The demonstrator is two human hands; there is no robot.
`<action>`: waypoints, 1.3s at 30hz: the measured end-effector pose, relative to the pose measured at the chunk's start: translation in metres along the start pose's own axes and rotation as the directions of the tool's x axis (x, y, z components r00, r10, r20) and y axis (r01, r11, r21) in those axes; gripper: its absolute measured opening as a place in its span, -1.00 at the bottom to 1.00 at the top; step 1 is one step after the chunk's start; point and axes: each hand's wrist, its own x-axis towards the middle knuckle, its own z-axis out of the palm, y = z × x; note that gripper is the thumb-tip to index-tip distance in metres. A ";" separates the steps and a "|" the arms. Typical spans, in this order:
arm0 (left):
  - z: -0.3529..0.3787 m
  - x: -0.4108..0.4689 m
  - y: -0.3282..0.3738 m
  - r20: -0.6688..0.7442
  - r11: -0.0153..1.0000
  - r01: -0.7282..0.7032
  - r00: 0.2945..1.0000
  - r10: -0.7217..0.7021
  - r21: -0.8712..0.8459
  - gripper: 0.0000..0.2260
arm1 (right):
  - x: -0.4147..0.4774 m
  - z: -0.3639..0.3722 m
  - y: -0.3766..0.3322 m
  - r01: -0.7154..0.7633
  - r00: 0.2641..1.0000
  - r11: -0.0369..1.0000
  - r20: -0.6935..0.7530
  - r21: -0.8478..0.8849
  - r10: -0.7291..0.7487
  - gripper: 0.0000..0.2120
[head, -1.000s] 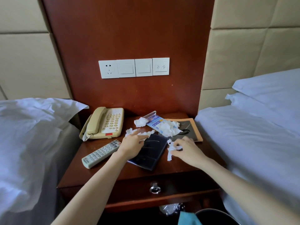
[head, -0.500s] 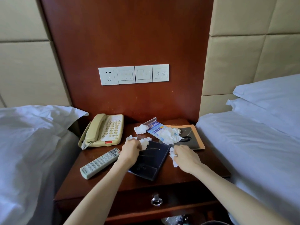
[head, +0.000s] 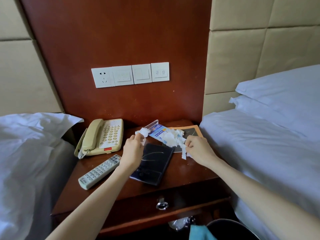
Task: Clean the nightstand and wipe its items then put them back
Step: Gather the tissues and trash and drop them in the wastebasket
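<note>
Nightstand [head: 181, 172] top: L grip [head: 132, 149], R grip [head: 199, 149] each pinch tissue scraps [head: 144, 132], pile [head: 170, 139] btwn them.

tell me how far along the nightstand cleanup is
Early stage. Nothing looks done: white specks dot the nightstand. In hand: left hand and right hand each grip tissue scraps. Left: the tissue pile, then wiping the phone, remote and dark folder, all lying on top.

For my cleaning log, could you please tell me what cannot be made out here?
Head view:
Print on the blue leaflet: too small, partly under tissue scraps.
Orange-edged booklet: mostly covered by those scraps and the right hand.
Black bin and teal cloth: cut off by the bottom edge.
</note>
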 end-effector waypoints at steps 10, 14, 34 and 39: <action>-0.025 -0.011 0.091 -0.004 0.916 -0.158 0.986 0.168 -0.370 -0.84 | -0.024 -0.069 0.015 -0.051 0.997 0.989 -0.045 0.137 0.058 -0.90; -0.010 -0.030 0.118 0.106 0.875 -0.212 0.953 0.284 -0.435 -0.85 | -0.050 -0.085 0.034 -0.106 0.994 0.986 0.002 0.131 0.106 -0.83; 0.114 -0.164 0.152 0.697 0.931 -0.069 0.643 0.316 -0.358 -0.79 | -0.154 -0.021 0.140 -0.231 0.837 0.909 0.406 -0.346 0.367 -0.79; 0.143 -0.199 0.141 0.790 0.957 0.081 0.586 0.180 -0.279 -0.78 | -0.171 -0.001 0.153 -0.331 0.756 0.876 0.458 -0.349 0.468 -0.73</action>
